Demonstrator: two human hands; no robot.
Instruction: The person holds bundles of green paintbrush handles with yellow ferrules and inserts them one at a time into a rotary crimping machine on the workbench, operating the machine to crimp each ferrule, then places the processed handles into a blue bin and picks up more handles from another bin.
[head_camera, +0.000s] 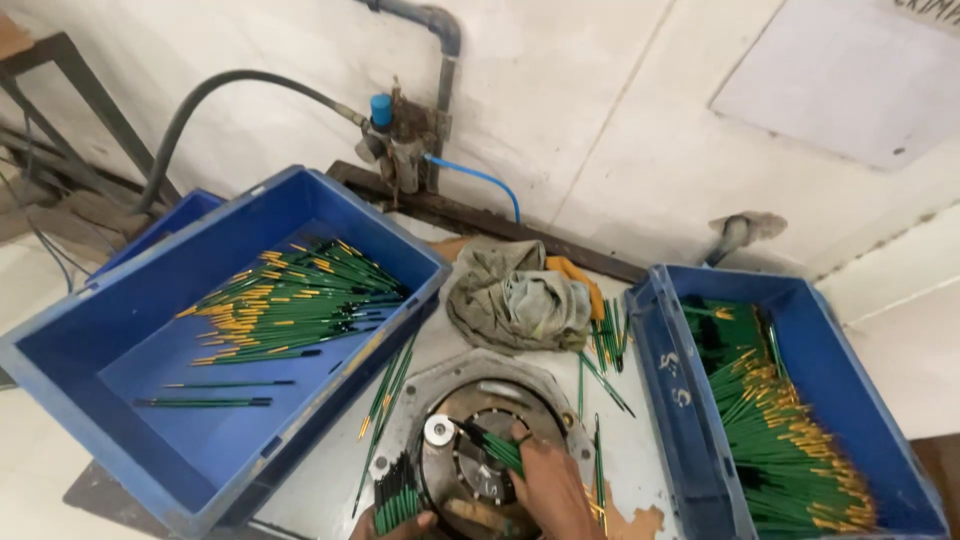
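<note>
At far left, a large blue crate (120, 400) sits tilted on the work surface; inside it lies a fanned pile of green sticks with yellow ends (285, 300), and a few single sticks lie apart on its floor nearer the viewer. Just right of the crate, loose sticks (385, 390) rest on the pale table (330, 470). At the bottom edge, the left hand (395, 525) is clenched around a bundle of green sticks (397, 495), held upright beside the round metal fixture (480, 420). The fixture, a dark ring on a grey plate with a small silver knob (438, 430), occupies the lower centre. The right hand (550, 490) rests over the ring, its fingers pinching a small bunch of sticks (500, 450) that points into the ring's opening. Behind the fixture lies a crumpled grey rag (515, 295), with an orange cloth just beside it. More loose sticks lie scattered between the fixture and the right-hand blue crate (680, 400), which holds a dense heap of the same green sticks (790, 430).
</note>
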